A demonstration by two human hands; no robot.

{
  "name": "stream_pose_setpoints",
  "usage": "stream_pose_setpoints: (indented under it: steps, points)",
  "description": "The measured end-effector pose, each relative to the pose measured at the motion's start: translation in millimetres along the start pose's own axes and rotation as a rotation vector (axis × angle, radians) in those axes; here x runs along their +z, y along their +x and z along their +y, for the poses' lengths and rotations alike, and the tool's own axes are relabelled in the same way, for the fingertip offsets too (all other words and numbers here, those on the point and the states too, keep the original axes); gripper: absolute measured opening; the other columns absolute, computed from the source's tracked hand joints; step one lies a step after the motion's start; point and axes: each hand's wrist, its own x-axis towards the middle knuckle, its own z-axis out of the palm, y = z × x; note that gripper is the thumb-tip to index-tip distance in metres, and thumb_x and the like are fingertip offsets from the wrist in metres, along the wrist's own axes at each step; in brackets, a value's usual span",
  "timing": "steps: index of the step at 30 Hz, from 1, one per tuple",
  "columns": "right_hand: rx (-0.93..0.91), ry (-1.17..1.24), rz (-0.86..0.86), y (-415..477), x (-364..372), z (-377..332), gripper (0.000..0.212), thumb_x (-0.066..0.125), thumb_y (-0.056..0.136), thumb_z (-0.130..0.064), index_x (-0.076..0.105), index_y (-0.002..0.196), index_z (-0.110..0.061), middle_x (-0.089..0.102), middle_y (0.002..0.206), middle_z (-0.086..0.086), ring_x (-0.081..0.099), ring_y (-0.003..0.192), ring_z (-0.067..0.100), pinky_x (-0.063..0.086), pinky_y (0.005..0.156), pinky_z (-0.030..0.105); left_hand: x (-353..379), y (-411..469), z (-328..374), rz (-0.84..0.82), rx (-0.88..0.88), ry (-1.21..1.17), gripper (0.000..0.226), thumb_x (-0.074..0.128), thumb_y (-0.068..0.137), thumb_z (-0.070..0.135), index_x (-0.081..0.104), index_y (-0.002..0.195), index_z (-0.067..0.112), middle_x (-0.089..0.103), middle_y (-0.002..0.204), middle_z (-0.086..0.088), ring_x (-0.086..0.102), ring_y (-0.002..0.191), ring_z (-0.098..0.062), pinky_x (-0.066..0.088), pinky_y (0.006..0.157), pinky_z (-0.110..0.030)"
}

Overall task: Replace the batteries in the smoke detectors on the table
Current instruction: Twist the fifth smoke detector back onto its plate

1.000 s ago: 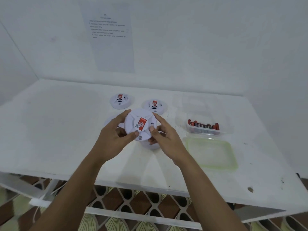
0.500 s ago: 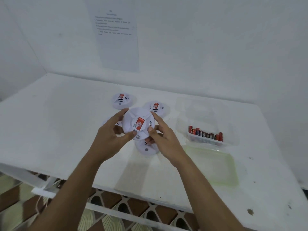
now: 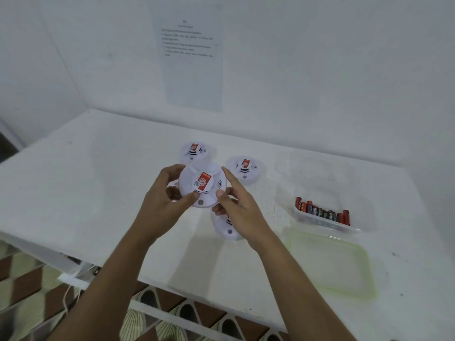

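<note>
Above the white table [image 3: 86,188] I hold a round white smoke detector [image 3: 203,184] with a red label, its face tilted toward me. My left hand [image 3: 163,203] grips its left rim, thumb under the lower edge. My right hand [image 3: 237,205] pinches the right rim between thumb and forefinger. Two more detectors lie behind it, one at the back [image 3: 193,152] and one to the right [image 3: 245,168]. Another detector [image 3: 227,230] sits partly hidden under my right hand. A further one behind my left hand shows only a sliver.
A clear plastic tub [image 3: 325,217] at the right holds several red and black batteries [image 3: 320,211]. Its pale green lid [image 3: 332,264] lies in front of it near the table's front edge. A printed sheet [image 3: 192,57] hangs on the wall.
Both hands have lifted the detector a little and tilted it toward me. My view has shifted, so the table sits lower in the frame.
</note>
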Motion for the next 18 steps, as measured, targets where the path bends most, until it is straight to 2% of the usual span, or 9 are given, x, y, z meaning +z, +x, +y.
stream_pose_setpoints:
  steps: [5, 11, 15, 18]
  points:
    - [0.005, -0.016, 0.003, 13.8, 19.0, -4.1, 0.049, 0.052, 0.105, -0.026, 0.038, 0.149, -0.041, 0.066, 0.117, 0.001, 0.068, 0.084, 0.003, 0.056, 0.082, 0.019, -18.9, 10.5, -10.1, 0.007, -0.028, 0.012, 0.054, 0.075, 0.077, 0.03, 0.051, 0.125, 0.035, 0.058, 0.122, 0.025, 0.066, 0.08, -0.017, 0.057, 0.077, -0.032]
    - [0.022, -0.069, 0.008, 43.0, 53.3, -1.8, 0.05, 0.053, 0.103, -0.028, 0.041, 0.148, -0.048, 0.068, 0.124, -0.011, 0.068, 0.105, 0.007, 0.055, 0.1, 0.037, -55.1, 28.3, -26.5, 0.017, -0.055, -0.003, 0.049, 0.076, 0.084, 0.017, 0.053, 0.124, 0.034, 0.059, 0.122, 0.023, 0.067, 0.08, -0.022, 0.058, 0.082, -0.039]
    - [0.038, -0.095, 0.011, 61.1, 80.8, -6.0, 0.05, 0.053, 0.103, -0.03, 0.04, 0.149, -0.047, 0.068, 0.124, -0.012, 0.068, 0.105, 0.008, 0.057, 0.092, 0.029, -83.0, 42.8, -39.3, 0.019, -0.064, -0.015, 0.05, 0.076, 0.083, 0.017, 0.053, 0.125, 0.033, 0.06, 0.122, 0.022, 0.069, 0.08, -0.019, 0.058, 0.083, -0.039]
    - [0.048, -0.106, 0.029, 75.8, 102.5, -8.2, 0.048, 0.053, 0.103, -0.031, 0.042, 0.145, -0.05, 0.066, 0.126, -0.016, 0.066, 0.105, 0.004, 0.054, 0.094, 0.03, -102.3, 52.3, -47.5, 0.024, -0.062, -0.028, 0.049, 0.076, 0.083, 0.015, 0.054, 0.124, 0.034, 0.061, 0.121, 0.023, 0.07, 0.081, -0.017, 0.057, 0.084, -0.038]
